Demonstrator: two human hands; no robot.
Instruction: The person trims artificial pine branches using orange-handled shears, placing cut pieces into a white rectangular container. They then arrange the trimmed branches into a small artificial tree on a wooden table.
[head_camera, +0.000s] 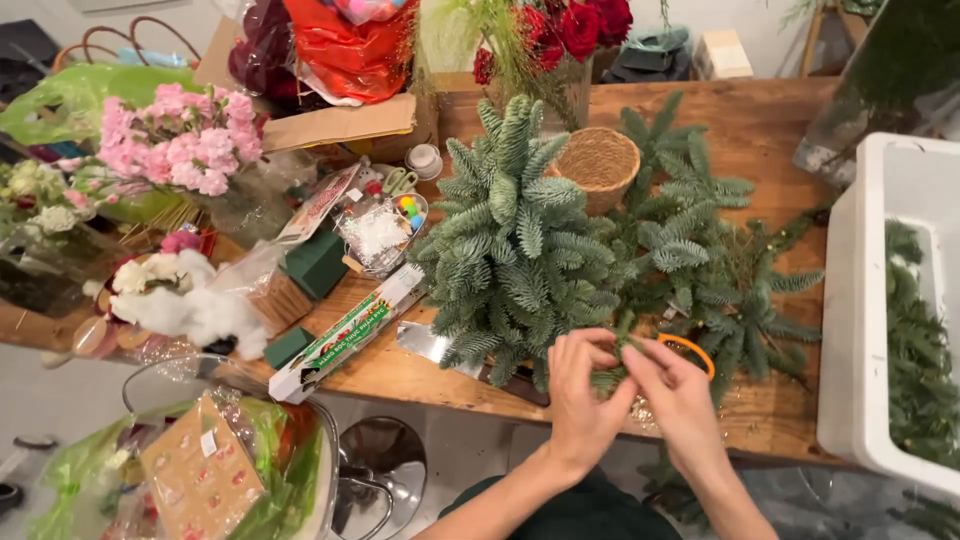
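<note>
Pinching a fir sprig (612, 375) at the table (770, 420) edge, both hands (630, 400) grasping, fir tree (515, 240) just beside, white bin (850, 330) right.

Rough woven basket (598, 165) and matt needled fir sprigs (515, 240) on a smooth, grained wooden table (780, 130).

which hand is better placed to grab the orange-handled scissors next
Right, probably. The right hand lies directly beside the orange-handled scissors, whose loop shows just past its knuckles. The left hand is on the far side, pinching the fir sprig next to the small fir tree.
</note>
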